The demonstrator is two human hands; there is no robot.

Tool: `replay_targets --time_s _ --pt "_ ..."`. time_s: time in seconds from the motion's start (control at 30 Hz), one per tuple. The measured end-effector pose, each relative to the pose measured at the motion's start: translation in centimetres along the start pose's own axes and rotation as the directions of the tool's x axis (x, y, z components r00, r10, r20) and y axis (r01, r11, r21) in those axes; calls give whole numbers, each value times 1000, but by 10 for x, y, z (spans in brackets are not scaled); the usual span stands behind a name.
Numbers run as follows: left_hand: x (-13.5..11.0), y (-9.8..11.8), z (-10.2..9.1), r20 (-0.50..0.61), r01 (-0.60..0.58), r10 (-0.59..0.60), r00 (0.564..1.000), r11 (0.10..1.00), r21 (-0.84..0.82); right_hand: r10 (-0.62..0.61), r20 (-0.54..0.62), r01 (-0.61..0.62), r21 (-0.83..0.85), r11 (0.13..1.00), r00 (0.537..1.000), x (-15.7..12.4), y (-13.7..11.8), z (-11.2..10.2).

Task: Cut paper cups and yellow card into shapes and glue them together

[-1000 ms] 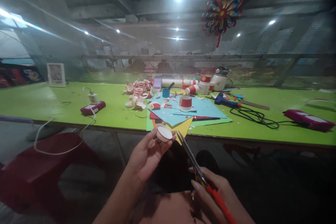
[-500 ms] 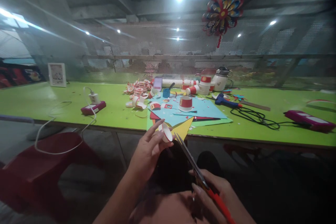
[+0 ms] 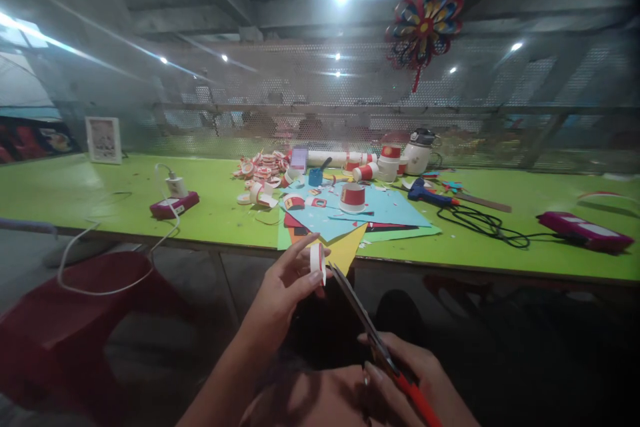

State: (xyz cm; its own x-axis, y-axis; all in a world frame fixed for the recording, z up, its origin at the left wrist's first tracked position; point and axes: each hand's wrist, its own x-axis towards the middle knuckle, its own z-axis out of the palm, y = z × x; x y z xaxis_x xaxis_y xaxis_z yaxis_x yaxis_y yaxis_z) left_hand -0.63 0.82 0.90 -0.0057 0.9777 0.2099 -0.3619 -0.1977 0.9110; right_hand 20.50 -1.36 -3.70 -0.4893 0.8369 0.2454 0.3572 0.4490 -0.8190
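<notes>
My left hand (image 3: 283,290) pinches a small red-and-white paper cup piece (image 3: 317,260) in front of the table's near edge, turned edge-on to me. My right hand (image 3: 405,380) grips red-handled scissors (image 3: 370,333) low in the view. The blades point up and left, with their tips just beside the cup piece. Behind them, sheets of coloured paper (image 3: 360,217) lie on the green table (image 3: 100,197), with a red-and-white paper cup (image 3: 353,197) standing on the blue sheet.
A heap of cut cup rings (image 3: 263,170) and more cups (image 3: 385,161) lie farther back. A blue glue gun (image 3: 433,197) with a black cord sits right of centre, a magenta box (image 3: 583,230) far right. A charger with a white cable (image 3: 173,193) lies left. A red stool (image 3: 75,320) stands below.
My left hand has rotated the cup piece from showing its round face to standing edge-on. The scissors have shifted slightly left toward it.
</notes>
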Motion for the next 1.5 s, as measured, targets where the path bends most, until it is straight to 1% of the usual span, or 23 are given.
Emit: replay_targets --time_s 0.1,0.27,0.43,0.67,0.77,0.87,1.0,1.1,1.2,1.33,1.5 --pt "0 -1 -1 10 -14 15 1000 1000 -19 -2 -9 2 -4 1000 1000 -2 -4 0" --pt "-2 -1 -1 5 -14 14 1000 1000 -28 -9 -33 8 -35 999 999 -2 -3 1" --pt "-2 -2 -3 13 -4 4 1000 1000 -10 -53 -4 53 -58 997 999 -1 -5 1" --pt "-3 -4 -8 51 45 -45 998 999 -1 -48 16 49 -50 998 999 -4 -11 -1" --pt "-3 -6 -12 93 48 -49 994 999 13 -44 39 46 -48 998 998 -5 -12 -3" --pt "-3 -7 -15 140 50 -56 989 998 46 -28 84 31 -36 999 996 -7 -12 -4" --pt "-3 -6 -18 151 48 -61 987 995 86 22 115 -23 7 1000 993 -11 -9 -3" --pt "-3 -4 -20 175 56 -74 982 993 106 42 113 -45 25 999 993 -16 -4 -2" --pt "-3 -4 -22 179 56 -78 981 991 124 34 119 -36 20 999 992 -18 -1 -3" --pt "-3 -5 -24 177 30 -58 983 987 156 43 150 -44 2 999 988 -17 -6 -6" --pt "-2 -7 -28 199 16 -52 979 984 179 58 147 -63 28 998 987 -16 -14 -7"
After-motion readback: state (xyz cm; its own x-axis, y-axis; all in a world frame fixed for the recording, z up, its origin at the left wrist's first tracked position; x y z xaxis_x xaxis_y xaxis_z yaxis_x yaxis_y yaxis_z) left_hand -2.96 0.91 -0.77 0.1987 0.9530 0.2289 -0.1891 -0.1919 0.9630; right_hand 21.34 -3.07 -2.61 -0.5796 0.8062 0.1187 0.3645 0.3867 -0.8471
